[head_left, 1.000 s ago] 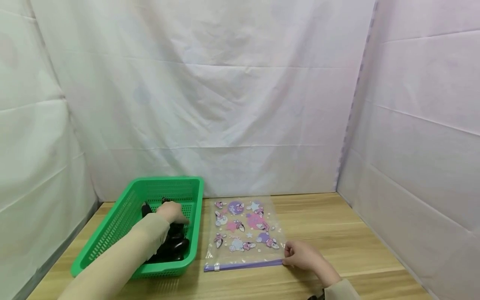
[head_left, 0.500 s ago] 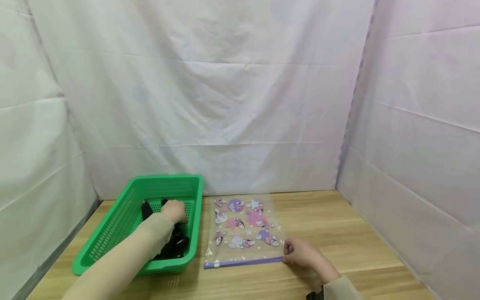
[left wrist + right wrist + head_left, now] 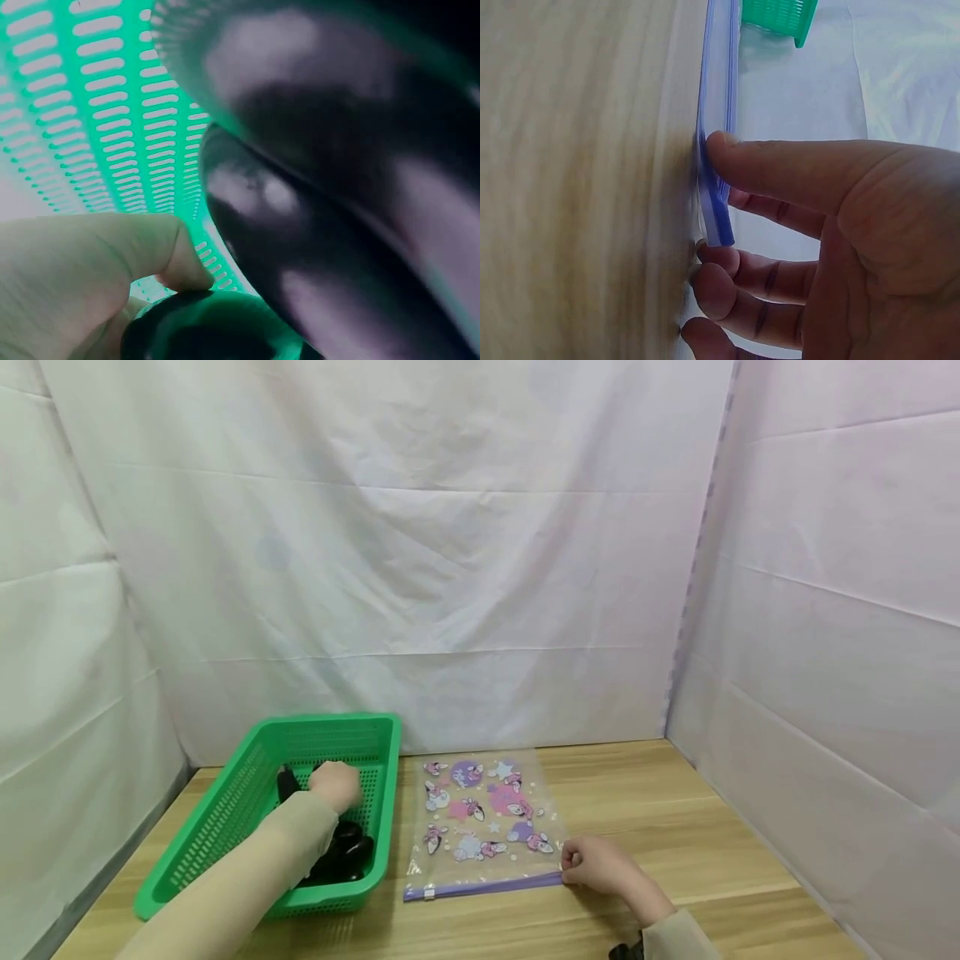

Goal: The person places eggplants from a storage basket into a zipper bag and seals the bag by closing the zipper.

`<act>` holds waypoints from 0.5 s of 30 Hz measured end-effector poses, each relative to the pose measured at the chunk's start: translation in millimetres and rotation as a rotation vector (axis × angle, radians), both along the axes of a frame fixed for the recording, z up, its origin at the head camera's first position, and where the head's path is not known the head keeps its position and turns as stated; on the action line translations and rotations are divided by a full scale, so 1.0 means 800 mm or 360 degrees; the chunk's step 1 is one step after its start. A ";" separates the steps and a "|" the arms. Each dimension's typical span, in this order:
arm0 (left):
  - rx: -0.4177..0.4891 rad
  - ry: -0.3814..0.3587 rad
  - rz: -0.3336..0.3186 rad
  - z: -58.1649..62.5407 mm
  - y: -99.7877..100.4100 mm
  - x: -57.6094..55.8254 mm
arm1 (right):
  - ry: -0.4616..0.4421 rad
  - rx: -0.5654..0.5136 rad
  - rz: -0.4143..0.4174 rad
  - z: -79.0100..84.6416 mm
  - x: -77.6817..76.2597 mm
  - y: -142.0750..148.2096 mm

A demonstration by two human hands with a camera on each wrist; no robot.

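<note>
My left hand (image 3: 336,787) is down inside the green plastic basket (image 3: 392,802), fingers curled. In the left wrist view its thumb (image 3: 142,244) lies against the rounded end of a dark, glossy eggplant (image 3: 217,330), gripping it. Beside that, more eggplants (image 3: 300,232) lie close together in the basket; my forearm hides some of them from the head view. A clear zip bag (image 3: 480,814) with pink and purple cartoon prints lies flat on the table. My right hand (image 3: 600,867) pinches the right end of its purple zip strip (image 3: 718,217) between thumb and fingers.
A wooden table (image 3: 637,802) carries the basket on the left and the bag in the middle. White cloth (image 3: 450,568) hangs behind and along both sides. The white slider (image 3: 429,893) sits near the strip's left end.
My left hand's fingers, stretched to the right over the eggplants earlier, have curled in, and the hand has shifted slightly. The right hand keeps its pinch on the bag's corner.
</note>
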State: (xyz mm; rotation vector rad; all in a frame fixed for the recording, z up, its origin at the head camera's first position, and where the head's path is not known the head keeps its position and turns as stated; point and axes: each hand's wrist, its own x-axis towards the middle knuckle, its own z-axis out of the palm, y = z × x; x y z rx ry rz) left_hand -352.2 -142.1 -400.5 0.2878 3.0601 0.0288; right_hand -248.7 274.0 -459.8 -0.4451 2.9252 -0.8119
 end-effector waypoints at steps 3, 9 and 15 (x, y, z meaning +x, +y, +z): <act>-0.0016 0.0052 0.0003 0.002 -0.005 0.002 | 0.0009 0.0007 -0.0007 -0.001 -0.001 -0.001; -0.0030 0.0144 -0.0026 0.009 -0.011 0.004 | -0.0001 -0.0003 -0.0021 0.001 -0.003 0.000; -0.0042 0.0260 -0.0117 0.008 -0.017 0.008 | -0.0001 0.0019 -0.0013 0.000 -0.001 0.000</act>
